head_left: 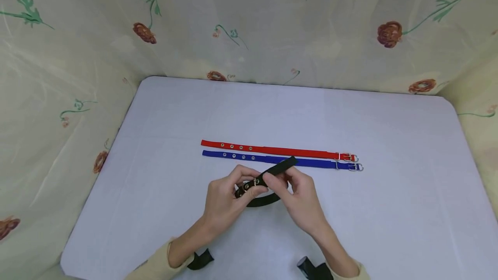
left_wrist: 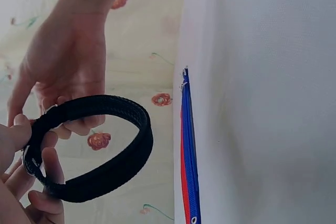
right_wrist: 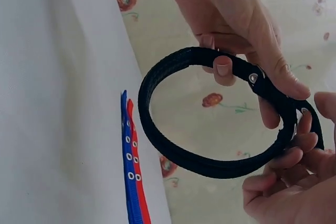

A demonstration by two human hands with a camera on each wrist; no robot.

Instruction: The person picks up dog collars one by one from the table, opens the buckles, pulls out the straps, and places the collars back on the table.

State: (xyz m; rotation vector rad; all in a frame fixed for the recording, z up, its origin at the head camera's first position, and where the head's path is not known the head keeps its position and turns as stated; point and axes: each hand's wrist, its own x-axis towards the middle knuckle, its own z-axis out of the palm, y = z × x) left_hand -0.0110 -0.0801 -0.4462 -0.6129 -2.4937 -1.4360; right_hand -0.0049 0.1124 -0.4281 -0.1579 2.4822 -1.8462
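Observation:
Between my hands is a black pet collar (head_left: 264,201), bent into a round loop with its strap running through a metal buckle (head_left: 256,182). My left hand (head_left: 222,198) grips the collar at the buckle side, thumb in front. Thumb and fingers of my right hand (head_left: 304,198) pinch the strap just past the buckle, and its free tip sticks out up and right. In the right wrist view, the loop (right_wrist: 210,167) hangs open below the fingers, with a silver rivet (right_wrist: 253,78) on the band.
A red collar (head_left: 295,151) and a blue collar (head_left: 303,162) lie straight and parallel on the white table (head_left: 155,141), just beyond my hands. Their buckles point right, their eyelets left. Flower-patterned cloth (head_left: 249,20) hangs behind the table.

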